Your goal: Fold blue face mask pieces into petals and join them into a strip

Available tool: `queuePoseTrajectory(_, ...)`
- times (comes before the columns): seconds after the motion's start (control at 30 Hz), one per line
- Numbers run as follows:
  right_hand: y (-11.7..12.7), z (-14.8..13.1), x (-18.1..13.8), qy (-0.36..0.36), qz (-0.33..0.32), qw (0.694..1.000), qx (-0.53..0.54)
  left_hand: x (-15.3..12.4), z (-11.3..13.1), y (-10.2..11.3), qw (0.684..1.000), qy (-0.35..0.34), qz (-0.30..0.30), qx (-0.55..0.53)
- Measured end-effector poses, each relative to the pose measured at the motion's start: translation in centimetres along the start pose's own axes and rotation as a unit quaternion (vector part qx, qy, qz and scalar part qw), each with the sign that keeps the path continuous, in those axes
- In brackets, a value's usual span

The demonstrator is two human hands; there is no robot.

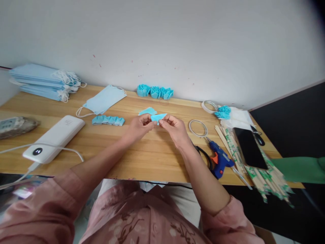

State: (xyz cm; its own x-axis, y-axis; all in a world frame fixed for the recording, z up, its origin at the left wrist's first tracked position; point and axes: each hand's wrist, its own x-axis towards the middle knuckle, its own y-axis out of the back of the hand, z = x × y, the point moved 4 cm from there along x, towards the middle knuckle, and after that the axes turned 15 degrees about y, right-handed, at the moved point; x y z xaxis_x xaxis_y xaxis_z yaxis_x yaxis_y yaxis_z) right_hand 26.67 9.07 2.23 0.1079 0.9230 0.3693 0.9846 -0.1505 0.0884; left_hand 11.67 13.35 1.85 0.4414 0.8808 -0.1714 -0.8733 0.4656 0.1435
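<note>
A small folded piece of light-blue sheet [157, 117], roughly triangular, is held between my two hands above the middle of the table. My left hand [142, 126] pinches its left end, and my right hand [173, 127] pinches its right end. Just behind my left fingers lie a few more flat blue pieces [148, 110]. Further left on the wood is a row of folded blue pieces [108, 120]. Several crumpled blue rosettes [155, 92] stand together near the wall.
At left are a stack of face masks [43, 80], a loose mask [106, 99] and a white power bank [54, 139] with a cable. At right are tape rolls [198, 128], a blue glue gun [220, 158], wrapped chopsticks [266, 179] and a black phone [250, 147].
</note>
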Motion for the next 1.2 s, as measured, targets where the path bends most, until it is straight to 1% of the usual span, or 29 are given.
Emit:
queuePoseTrajectory(0.27,0.0,0.2,-0.1,0.006,-0.002,1.0,-0.01,0.1,-0.2,0.1,1.0,0.007,0.005,0.007)
queuePoseTrajectory(0.47,0.5,0.9,0.0,0.023,0.029,0.999,-0.004,-0.3,0.5,-0.1,1.0,0.02,-0.015,0.002)
queuePoseTrajectory(0.6,0.5,0.6,0.0,0.04,0.048,0.998,-0.021,-0.5,0.6,-0.2,1.0,0.027,-0.015,-0.004)
queuePoseTrajectory(0.77,0.5,-0.5,-0.1,0.082,0.06,0.989,-0.109,-0.4,0.6,-0.2,1.0,0.029,-0.009,0.003)
queuePoseTrajectory(0.9,0.4,-1.4,-0.3,0.138,0.062,0.97,-0.189,-0.3,0.5,-0.1,0.999,0.03,-0.009,-0.003)
queuePoseTrajectory(1.07,0.0,-2.2,-0.5,0.22,0.015,0.944,-0.246,-0.1,0.3,0.0,0.999,0.032,-0.009,-0.033)
queuePoseTrajectory(1.2,-0.1,-2.4,-0.5,0.242,-0.003,0.931,-0.272,-0.1,0.3,0.0,0.998,0.029,-0.018,-0.059)
